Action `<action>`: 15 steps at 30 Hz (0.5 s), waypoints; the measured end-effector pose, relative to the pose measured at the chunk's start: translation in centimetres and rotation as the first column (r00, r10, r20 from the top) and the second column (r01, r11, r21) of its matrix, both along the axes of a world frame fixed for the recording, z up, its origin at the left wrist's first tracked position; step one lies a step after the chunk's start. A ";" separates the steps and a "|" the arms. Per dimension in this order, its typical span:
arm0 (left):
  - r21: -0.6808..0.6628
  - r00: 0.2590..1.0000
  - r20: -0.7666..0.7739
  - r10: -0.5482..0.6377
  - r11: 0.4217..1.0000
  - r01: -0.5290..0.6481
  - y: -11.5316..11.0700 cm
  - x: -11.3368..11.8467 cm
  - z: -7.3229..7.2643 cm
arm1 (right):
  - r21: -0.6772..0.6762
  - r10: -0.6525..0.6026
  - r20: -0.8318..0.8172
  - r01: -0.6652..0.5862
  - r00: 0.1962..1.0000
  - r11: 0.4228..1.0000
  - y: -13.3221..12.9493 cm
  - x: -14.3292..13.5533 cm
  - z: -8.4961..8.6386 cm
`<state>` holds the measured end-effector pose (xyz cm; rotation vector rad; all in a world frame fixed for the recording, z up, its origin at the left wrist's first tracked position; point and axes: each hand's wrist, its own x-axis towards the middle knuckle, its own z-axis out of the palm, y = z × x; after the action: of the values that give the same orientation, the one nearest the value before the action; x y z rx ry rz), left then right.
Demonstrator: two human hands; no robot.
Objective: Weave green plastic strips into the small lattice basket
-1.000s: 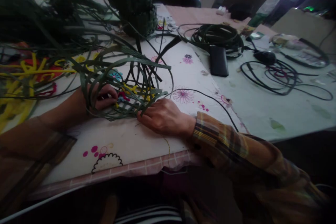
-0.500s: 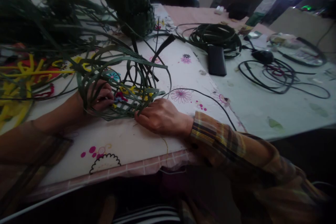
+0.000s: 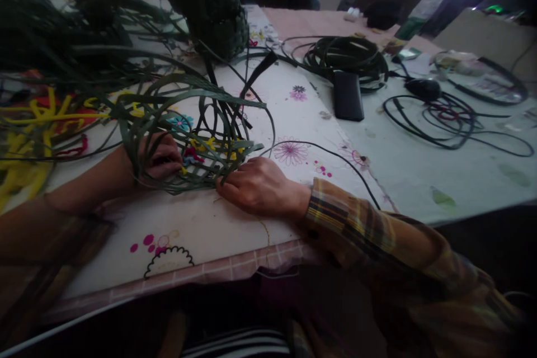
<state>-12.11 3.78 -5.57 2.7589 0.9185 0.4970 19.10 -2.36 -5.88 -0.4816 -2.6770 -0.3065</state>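
A loose weave of dark green flat strips [image 3: 197, 179] lies on the table in front of me, its long ends looping up and leftward. Yellow ties [image 3: 205, 144] and a small red and blue tie [image 3: 192, 156] sit within it. My left hand [image 3: 161, 158] reaches in among the loops at the left, fingers bent and pressed together; what they pinch is hidden. At the weave's near right edge, my right hand [image 3: 251, 185] is closed, thumb and forefinger gripping a green strip. A thin dark strand arcs from near this hand to the right.
A tall dark green woven basket [image 3: 222, 28] stands behind. Yellow strips [image 3: 29, 151] lie at the left. To the right are a coil of dark strip [image 3: 344, 56], a black phone-like slab [image 3: 348, 96] and tangled black cable [image 3: 436, 123]. The checked table edge [image 3: 201, 274] runs nearby.
The left hand has shifted slightly, its fingers drawn closer together, and the loops at left have swung a little leftward. The right hand stays nearly still on the strip.
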 end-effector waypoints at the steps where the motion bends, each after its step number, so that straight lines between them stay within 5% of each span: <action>1: -0.033 1.000 0.000 0.001 0.999 -0.001 -0.1 0.1 -0.1 | 0.006 0.001 -0.002 -0.001 1.000 1.000 0.0 0.0 0.0; 7: -0.186 0.989 0.040 0.142 0.974 -0.133 -0.4 0.1 -0.9 | 0.021 0.016 -0.013 -0.015 1.000 1.000 -0.1 0.1 -0.1; 15: -0.315 0.993 0.075 0.092 0.947 -0.064 0.3 0.0 -0.8 | 0.011 0.017 -0.049 -0.017 0.999 1.000 0.0 0.2 -0.2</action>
<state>-12.16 4.09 -6.40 2.4055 0.9928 0.4405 19.26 -2.35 -6.13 -0.4572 -2.6293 -0.2994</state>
